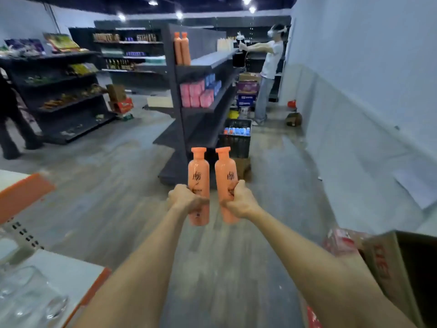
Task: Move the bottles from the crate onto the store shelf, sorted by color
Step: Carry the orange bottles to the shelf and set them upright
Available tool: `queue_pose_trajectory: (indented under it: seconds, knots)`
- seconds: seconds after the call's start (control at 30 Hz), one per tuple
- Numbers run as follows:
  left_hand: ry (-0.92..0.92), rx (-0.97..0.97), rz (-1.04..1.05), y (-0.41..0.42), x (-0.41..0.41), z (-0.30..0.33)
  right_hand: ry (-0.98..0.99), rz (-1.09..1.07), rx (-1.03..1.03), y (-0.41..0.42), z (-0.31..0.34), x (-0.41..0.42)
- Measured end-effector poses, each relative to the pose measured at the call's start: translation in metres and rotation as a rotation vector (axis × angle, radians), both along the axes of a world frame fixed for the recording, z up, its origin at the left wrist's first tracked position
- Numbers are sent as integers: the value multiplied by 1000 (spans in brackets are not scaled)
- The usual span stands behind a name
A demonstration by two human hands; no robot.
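Presently, both hands carry one orange bottle each, upright, caps up, held out in front at arm's length above the floor. The left hand (186,200) wraps its fingers round the lower body of the left bottle (198,171); the right hand (238,202) grips the right bottle (225,171) likewise. The low grip leaves the labels and caps exposed, which in my judgement suits setting each bottle down base-first. The two bottles stand just beside one another, not touching. Ahead, the store shelf (212,61) already bears two orange bottles (182,47) at the near end of its top board, the likely destination for matching colour. The crate (236,140) of blue-capped bottles stands on the floor beside the shelf base.
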State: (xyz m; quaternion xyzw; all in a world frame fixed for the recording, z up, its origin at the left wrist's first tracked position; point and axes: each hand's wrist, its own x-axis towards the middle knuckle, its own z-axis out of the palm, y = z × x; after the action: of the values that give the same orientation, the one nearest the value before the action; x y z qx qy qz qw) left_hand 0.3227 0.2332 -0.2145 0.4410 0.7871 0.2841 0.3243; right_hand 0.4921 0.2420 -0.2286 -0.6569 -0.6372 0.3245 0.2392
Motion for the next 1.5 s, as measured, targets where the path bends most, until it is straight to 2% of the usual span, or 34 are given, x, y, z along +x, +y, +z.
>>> queue_pose_trajectory:
  seconds: [0.23,0.37,0.43,0.63,0.97,1.2,1.37,1.5]
  knots:
    - [-225,-330,-71,-27,33,-162,21,-103,-293,-53,-158,39]
    - [-195,-465,-192,-27,33,-219,30,-155,-451,-67,-210,44]
    - [-106,-540,-266,-16,32,-234,44,-205,-528,-64,-227,42]
    - [74,-606,-430,31,41,-254,-2,-325,-636,-27,-258,34]
    - [-14,-732,-448,149,89,-276,-16,-471,-676,85,-276,69]
    - [-39,-758,-397,269,147,-294,3,-418,-676,203,-284,144]
    - [-58,-741,-328,347,189,-276,-20,-298,-667,288,-273,199]
    - [-61,-736,-317,407,222,-269,-22,-288,-646,356,-266,228]
